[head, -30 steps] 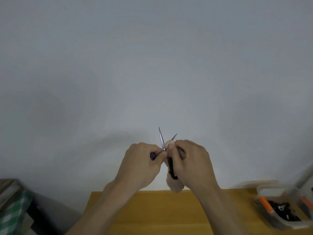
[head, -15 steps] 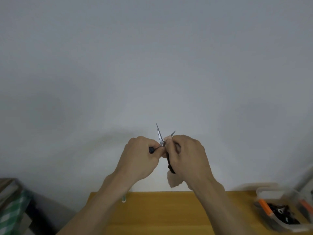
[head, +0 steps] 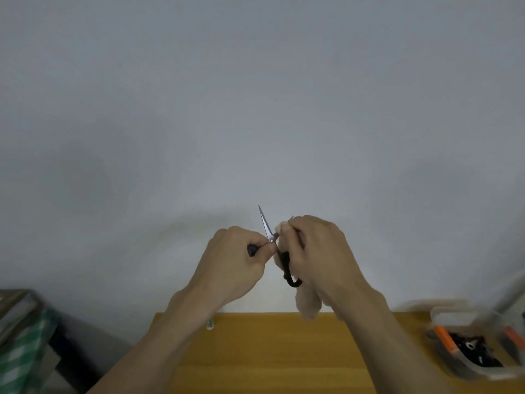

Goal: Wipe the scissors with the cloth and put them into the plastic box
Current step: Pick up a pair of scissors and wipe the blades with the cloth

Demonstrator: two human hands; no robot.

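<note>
The black-handled steel scissors [head: 268,233] are held up in the air above the far edge of the table, blades spread apart: one bright blade points toward twelve o'clock, the other leans to about one o'clock and is almost wholly hidden, with only its tip showing. The left hand [head: 237,261] has its fingers curled round one black handle loop, so the free blade stands up from it. The right hand [head: 315,251] pinches the pale pinkish-beige cloth [head: 308,304] around the second blade, its fingers folded over it; the cloth's loose end hangs below the wrist toward six o'clock, and the other handle loop sticks out beneath the palm. My judgement is that wiping is under way and only one blade is being covered.

The clear plastic box [head: 466,368] sits on the yellow-brown wooden table [head: 284,356] at about four o'clock from the hands, well apart from them and lower. It already holds dark objects and orange-handled tools, too blurred to identify. The right hand is nearer to it, yet that hand is busy with the cloth, so the drop would turn on closing the blades and swinging the long axis from upright down toward the box

At the left edge lies a green checked fabric [head: 20,354]
</note>
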